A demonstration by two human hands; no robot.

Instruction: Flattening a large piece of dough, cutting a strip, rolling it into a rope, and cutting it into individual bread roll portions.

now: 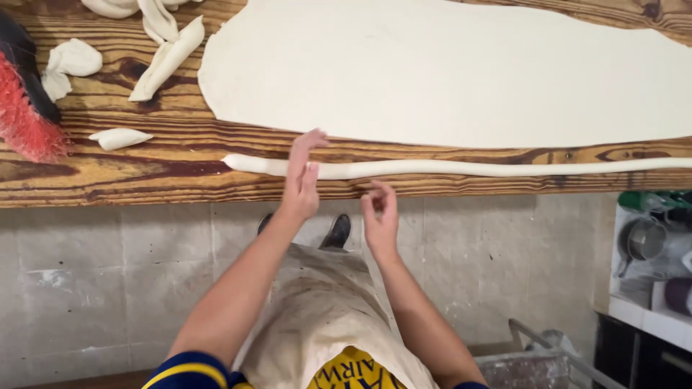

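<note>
Leftward of both hands, 4 dough scraps (120, 137) lie well apart on the wooden table (144, 173). The left hand (301, 180), fingers spread flat, presses the dough rope (461, 168) holding nothing. Just beside, the right hand (380, 214) hovers half-curled and empty at the table's near edge. Beyond, the dough sheet (447, 72) spreads wide.

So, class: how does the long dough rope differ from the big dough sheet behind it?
The rope is thin and rounded; the sheet is wide and flat. The rope lies near the table edge, the sheet farther back. The left hand touches the rope, not the sheet. Both are pale dough.
</note>
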